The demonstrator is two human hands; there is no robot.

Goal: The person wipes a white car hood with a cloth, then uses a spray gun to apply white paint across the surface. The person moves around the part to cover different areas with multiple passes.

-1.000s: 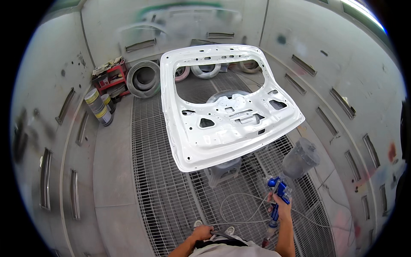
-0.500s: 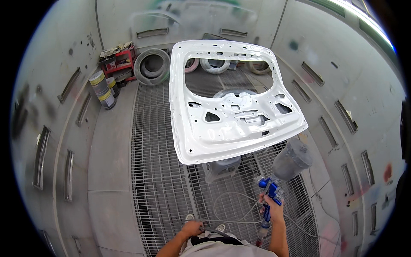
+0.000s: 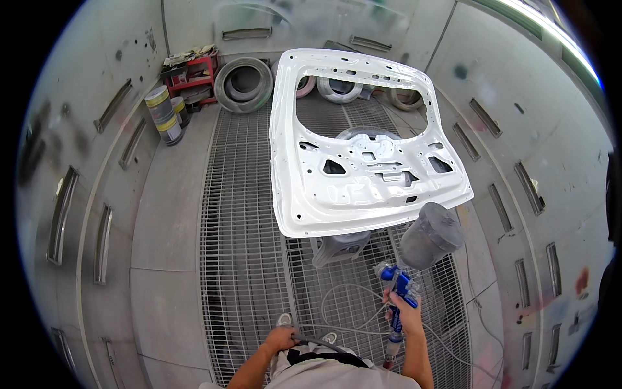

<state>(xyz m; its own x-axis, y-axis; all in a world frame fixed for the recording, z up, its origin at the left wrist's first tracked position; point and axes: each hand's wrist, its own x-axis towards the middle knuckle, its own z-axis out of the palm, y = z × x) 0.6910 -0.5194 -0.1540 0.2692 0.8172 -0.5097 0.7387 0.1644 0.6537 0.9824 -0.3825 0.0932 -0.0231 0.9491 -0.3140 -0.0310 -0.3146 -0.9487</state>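
In my right hand (image 3: 407, 310) is a blue spray gun (image 3: 400, 285), its handle wrapped by my fingers. A cloudy grey paint cup (image 3: 430, 236) sits on top of the gun, tilted to the right. My left hand (image 3: 281, 338) is closed round a grey air hose (image 3: 317, 341) close to my waist. Ahead of me a glossy white car tailgate (image 3: 343, 212) lies propped at a slant, with a large window opening and several smaller holes. The gun's nozzle points left, apart from the tailgate's near edge. A grey stand (image 3: 341, 249) shows partly beneath the panel.
Metal grating (image 3: 240, 272) covers the floor, and a thin hose (image 3: 324, 305) loops across it. Several tyres (image 3: 243, 85) lean along the back wall. A red shelf cart (image 3: 194, 81) and paint-stained cans (image 3: 162, 117) stand at the back left. Booth walls enclose both sides.
My view has shifted, so the tailgate appears farther right and slightly higher. The spray gun has moved a little left and nearer the middle. Both hands keep their hold.
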